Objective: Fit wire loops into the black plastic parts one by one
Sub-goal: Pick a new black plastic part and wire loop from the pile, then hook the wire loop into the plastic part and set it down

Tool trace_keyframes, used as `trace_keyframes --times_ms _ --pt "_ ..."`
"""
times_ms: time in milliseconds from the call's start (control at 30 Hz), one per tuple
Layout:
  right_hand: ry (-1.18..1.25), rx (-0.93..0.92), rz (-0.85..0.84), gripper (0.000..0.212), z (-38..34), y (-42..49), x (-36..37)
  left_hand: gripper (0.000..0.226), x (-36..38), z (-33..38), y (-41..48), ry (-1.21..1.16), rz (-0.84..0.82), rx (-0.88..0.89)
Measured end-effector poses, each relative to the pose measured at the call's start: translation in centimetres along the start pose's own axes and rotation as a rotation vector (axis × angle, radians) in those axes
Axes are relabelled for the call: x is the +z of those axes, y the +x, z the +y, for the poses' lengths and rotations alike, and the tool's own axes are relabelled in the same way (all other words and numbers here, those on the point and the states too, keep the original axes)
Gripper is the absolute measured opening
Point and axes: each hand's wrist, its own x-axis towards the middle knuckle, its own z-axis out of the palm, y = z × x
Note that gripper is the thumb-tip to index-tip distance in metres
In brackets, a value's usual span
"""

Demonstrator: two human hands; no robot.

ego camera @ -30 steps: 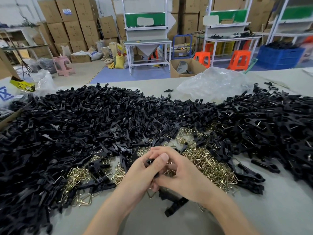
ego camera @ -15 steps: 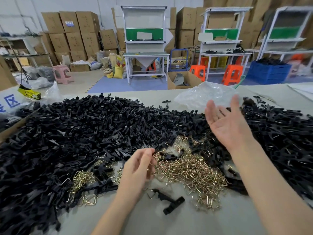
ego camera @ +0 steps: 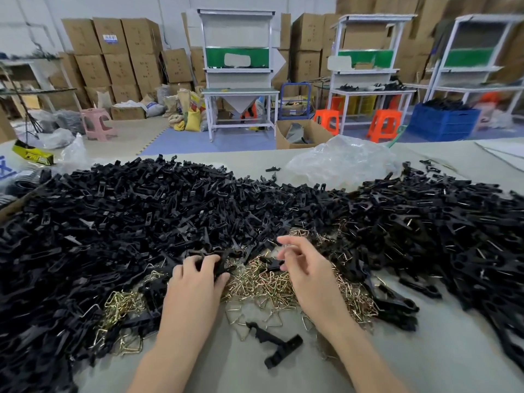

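Observation:
A large heap of black plastic parts [ego camera: 127, 217] covers the left and middle of the table. In front of it lies a pile of brass-coloured wire loops [ego camera: 261, 282]. My left hand [ego camera: 195, 282] curls its fingers round a black part [ego camera: 219, 266] at the heap's near edge. Over the loop pile hovers my right hand [ego camera: 309, 273], fingers loosely bent, with nothing plainly held. On the right is a second heap of black parts [ego camera: 439, 236] with wire showing in them.
Some black parts [ego camera: 278, 344] lie alone on the grey table [ego camera: 425, 350] between my forearms. A crumpled clear plastic bag [ego camera: 340, 160] sits at the table's far side. Cardboard boxes, white workbenches and orange stools stand beyond.
My right hand has come down from over the right heap to the wire loop pile. My left hand has moved forward and taken hold of a black part.

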Motion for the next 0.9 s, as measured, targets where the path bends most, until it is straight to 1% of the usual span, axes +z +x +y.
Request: trace_keyframes --times_ms 100,267,333,400,467,533,600,633,700,800,900 --pt "-0.116 -0.111 -0.003 0.031 0.4 -0.4 0.3 0.033 -0.1 0.1 -0.2 -0.068 0.039 0.029" --pt "-0.377 -0.293 -0.041 0.03 0.3 -0.7 0.8 0.034 -0.7 0.4 -0.1 -0.228 0.197 0.014" --pt "-0.419 -0.355 -0.041 0.031 -0.1 -0.7 1.0 0.036 -1.2 0.7 0.0 -0.264 0.248 0.033" --pt "-0.403 -0.376 -0.065 0.032 -0.5 -0.8 1.3 0.031 -1.6 0.9 0.0 -0.289 0.29 0.05" --pt "-0.345 -0.333 -0.119 0.036 -0.7 -1.0 1.8 0.031 -1.7 1.1 -0.2 -0.386 0.275 0.061" --pt "-0.216 -0.238 -0.191 0.045 -0.8 -1.3 2.2 0.032 -1.2 1.6 -0.4 -0.564 0.183 0.094" --pt "-0.073 -0.145 -0.259 0.051 -1.0 -1.3 2.5 0.027 -0.8 2.2 -0.6 -0.693 0.105 0.12" --pt "-0.006 -0.104 -0.274 0.049 -1.1 -1.3 2.5 0.021 -0.7 2.5 -0.7 -0.734 0.099 0.123" --pt "0.089 -0.036 -0.256 0.045 -1.2 -1.1 2.5 0.016 -0.7 2.7 -0.8 -0.788 0.115 0.12" --pt "0.165 0.015 -0.254 0.049 -1.4 -1.1 2.7 0.019 -0.8 2.6 -0.9 -0.798 0.124 0.118" --pt "0.204 0.042 -0.251 0.049 -1.5 -1.0 2.7 0.02 -0.8 2.6 -0.8 -0.791 0.142 0.12"
